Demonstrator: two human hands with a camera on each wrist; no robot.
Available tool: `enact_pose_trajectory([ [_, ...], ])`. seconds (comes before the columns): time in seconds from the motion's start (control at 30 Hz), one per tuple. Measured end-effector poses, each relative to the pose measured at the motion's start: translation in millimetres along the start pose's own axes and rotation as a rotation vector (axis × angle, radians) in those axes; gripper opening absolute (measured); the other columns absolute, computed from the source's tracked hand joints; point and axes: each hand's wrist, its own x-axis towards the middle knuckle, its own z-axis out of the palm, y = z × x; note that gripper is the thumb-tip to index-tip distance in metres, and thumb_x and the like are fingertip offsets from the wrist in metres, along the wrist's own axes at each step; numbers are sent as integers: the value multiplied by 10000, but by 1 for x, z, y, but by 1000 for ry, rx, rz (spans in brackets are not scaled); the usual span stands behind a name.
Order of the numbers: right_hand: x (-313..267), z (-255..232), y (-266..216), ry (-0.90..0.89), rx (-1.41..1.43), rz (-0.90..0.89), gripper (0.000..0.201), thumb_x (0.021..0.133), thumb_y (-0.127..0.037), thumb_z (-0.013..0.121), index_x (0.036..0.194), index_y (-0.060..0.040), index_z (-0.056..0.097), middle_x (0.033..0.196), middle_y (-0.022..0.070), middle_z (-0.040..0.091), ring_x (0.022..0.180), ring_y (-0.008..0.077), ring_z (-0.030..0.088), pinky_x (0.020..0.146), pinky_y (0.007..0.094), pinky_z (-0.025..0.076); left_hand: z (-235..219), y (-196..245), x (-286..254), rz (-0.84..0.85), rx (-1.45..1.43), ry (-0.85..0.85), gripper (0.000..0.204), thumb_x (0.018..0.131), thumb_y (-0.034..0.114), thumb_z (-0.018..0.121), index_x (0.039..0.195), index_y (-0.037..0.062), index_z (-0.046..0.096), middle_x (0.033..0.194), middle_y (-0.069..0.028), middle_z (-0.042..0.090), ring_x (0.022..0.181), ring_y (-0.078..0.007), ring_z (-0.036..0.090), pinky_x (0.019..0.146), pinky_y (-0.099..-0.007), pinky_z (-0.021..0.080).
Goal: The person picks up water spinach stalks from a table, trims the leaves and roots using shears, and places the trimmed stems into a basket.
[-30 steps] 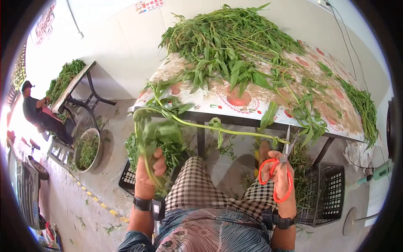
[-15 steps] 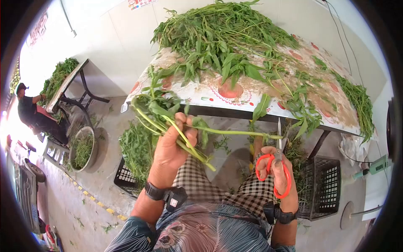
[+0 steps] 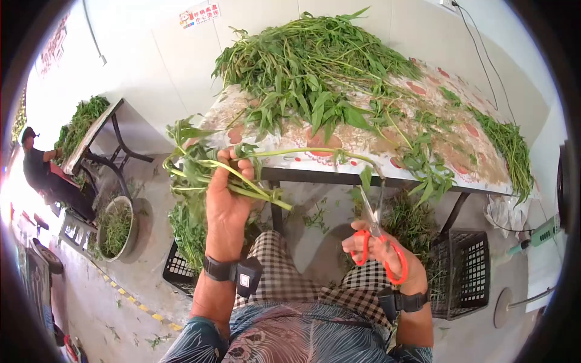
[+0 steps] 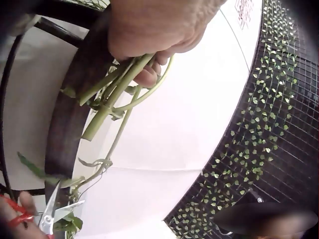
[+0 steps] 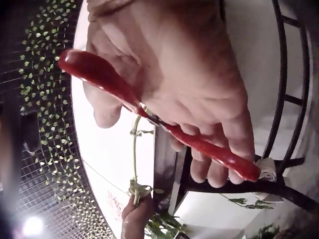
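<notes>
Several leafy green stems (image 3: 242, 181) are bunched in my left hand (image 3: 225, 209), their cut ends pointing right and their leaves hanging left. One longer stem (image 3: 302, 149) runs right from that hand and droops at its far end. My right hand (image 3: 396, 260) holds red-handled scissors (image 3: 371, 213) by the loops, the blades spread apart beside the drooping end. In the left wrist view, thick stem ends (image 4: 117, 97) stick out below curled fingers. The right wrist view shows the red handles (image 5: 209, 152) spread wide across the palm.
A table (image 3: 266, 142) with a patterned cloth bears a large heap of greens (image 3: 315, 66). Black crates (image 3: 469, 272) stand on the floor at right and left. A person (image 3: 39, 163) sits at another table at far left, near a round tub (image 3: 124, 236) of greens.
My left hand has risen and gathered the stems into a bunch. The long stem has shifted up and left. The scissors have tilted left, and their blades have parted wider.
</notes>
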Motion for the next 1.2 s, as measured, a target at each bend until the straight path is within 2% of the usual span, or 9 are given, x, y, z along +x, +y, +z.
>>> enact_pose_trajectory([
  [0.1, -1, 15, -9, 3, 49, -22, 535, 894, -277, 565, 1314, -5, 374, 1152, 70, 501, 954, 185, 518, 861, 292, 421, 4, -8, -10, -32, 53, 5, 120, 903, 138, 539, 1002, 72, 524, 958, -34, 545, 803, -181, 539, 689, -281, 477],
  [0.23, 26, 37, -9, 8, -281, -87, 598, 879, -196, 575, 1372, -42, 272, 1111, 86, 514, 941, 159, 503, 821, 284, 426, 1, -21, -32, -61, 128, -43, 168, 867, 172, 606, 984, 71, 539, 964, -40, 552, 796, -189, 548, 694, -314, 473],
  [0.53, 41, 59, -4, 107, -364, -108, 451, 904, -174, 533, 1294, -8, 380, 986, 66, 557, 860, 110, 501, 743, 230, 424, 6, -10, -58, -106, 441, -186, 193, 870, 211, 606, 940, 49, 530, 929, -65, 537, 752, -185, 574, 654, -302, 477],
  [0.63, 36, 65, -4, 132, -365, -38, 734, 841, -602, 493, 1251, 2, 422, 946, 63, 554, 752, 109, 491, 696, 249, 426, 2, -4, -61, -113, 500, -195, 203, 871, 213, 605, 946, 36, 540, 926, -78, 555, 742, -186, 588, 642, -305, 487],
  [0.73, 41, 71, 11, 107, -13, -14, 754, 826, -632, 486, 1235, 0, 430, 924, 66, 559, 746, 113, 489, 686, 251, 422, -6, 1, -62, -155, 528, -114, 217, 865, 211, 612, 966, 29, 547, 935, -87, 578, 756, -191, 600, 650, -307, 497],
  [0.77, 39, 73, 8, 107, -240, -52, 743, 830, -628, 482, 1223, 1, 435, 904, 70, 562, 735, 111, 484, 680, 251, 422, -9, 3, -62, -163, 538, -102, 226, 863, 210, 615, 980, 29, 547, 945, -94, 593, 774, -197, 607, 662, -310, 504],
  [0.87, 39, 75, 8, 94, -304, -13, 739, 833, -627, 479, 1219, 2, 434, 900, 72, 565, 723, 115, 482, 680, 253, 422, -13, 5, -62, -185, 487, -185, 237, 864, 215, 613, 989, 26, 543, 945, -99, 594, 773, -195, 608, 674, -317, 502],
  [0.97, 40, 75, 13, 78, -83, 67, 718, 842, -620, 467, 1212, -5, 444, 879, 64, 560, 708, 111, 480, 664, 248, 422, -13, 7, -64, -210, 517, -161, 269, 859, 242, 620, 999, 26, 542, 950, -99, 596, 786, -191, 606, 687, -311, 498],
  [1.2, 38, 72, 22, 95, -252, 47, 647, 862, -580, 470, 1180, -16, 473, 772, 49, 550, 631, 92, 455, 576, 243, 411, -8, 11, -66, -175, 669, -110, 236, 834, 204, 629, 973, 24, 564, 1006, -100, 600, 864, -188, 601, 730, -303, 491],
])
